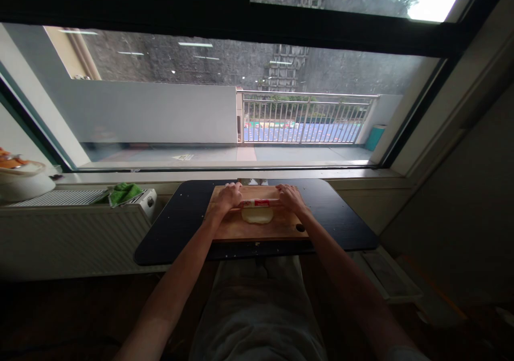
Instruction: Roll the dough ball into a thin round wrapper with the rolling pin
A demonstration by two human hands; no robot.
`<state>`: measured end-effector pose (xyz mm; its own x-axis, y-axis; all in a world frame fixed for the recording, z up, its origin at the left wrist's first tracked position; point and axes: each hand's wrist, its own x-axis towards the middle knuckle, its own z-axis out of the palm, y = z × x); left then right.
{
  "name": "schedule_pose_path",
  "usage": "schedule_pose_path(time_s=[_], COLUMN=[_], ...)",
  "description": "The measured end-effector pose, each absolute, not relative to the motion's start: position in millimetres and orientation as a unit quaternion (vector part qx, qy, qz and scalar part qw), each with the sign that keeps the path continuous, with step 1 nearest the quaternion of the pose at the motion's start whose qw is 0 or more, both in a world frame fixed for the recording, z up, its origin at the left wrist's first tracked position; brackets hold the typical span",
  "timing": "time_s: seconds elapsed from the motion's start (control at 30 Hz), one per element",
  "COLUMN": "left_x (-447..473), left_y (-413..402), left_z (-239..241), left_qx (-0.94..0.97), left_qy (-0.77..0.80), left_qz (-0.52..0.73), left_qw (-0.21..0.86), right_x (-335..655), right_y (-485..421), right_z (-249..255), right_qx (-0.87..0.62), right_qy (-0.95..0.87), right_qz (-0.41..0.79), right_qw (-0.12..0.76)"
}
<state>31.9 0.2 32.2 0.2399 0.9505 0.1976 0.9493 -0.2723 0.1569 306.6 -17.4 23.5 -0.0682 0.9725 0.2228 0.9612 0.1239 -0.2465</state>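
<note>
A rolling pin [256, 203], wrapped with a red and white label, lies crosswise over a flat, pale piece of dough [257, 216]. The dough rests on a wooden cutting board [228, 233]. My left hand [231, 196] is closed around the pin's left end, and my right hand [290, 196] around its right end. Both hands hide the tips of the pin. Below the pin, the near part of the dough shows; the pin covers its far edge.
Under the board stands a dark table [172, 227] with rounded corners and small crumbs on it. A green cloth [125, 193] lies on the white radiator [80, 238] to the left, near a white container [24, 181]. The window sill [341, 174] runs behind the table.
</note>
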Motion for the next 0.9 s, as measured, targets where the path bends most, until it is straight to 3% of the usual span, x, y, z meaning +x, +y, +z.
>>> schedule_pose_path(time_s=[0.43, 0.9], left_x=[34, 30], left_y=[-47, -88], left_z=[36, 32], left_qx=[0.808, 0.783], left_qy=[0.578, 0.608], left_qz=[0.113, 0.130], left_qw=[0.008, 0.008], right_x=[326, 307], right_y=[-43, -104], right_z=[-19, -2], right_qx=[-0.576, -0.605], right_qy=[-0.773, -0.734], right_qz=[-0.025, 0.003], right_qw=[0.264, 0.308])
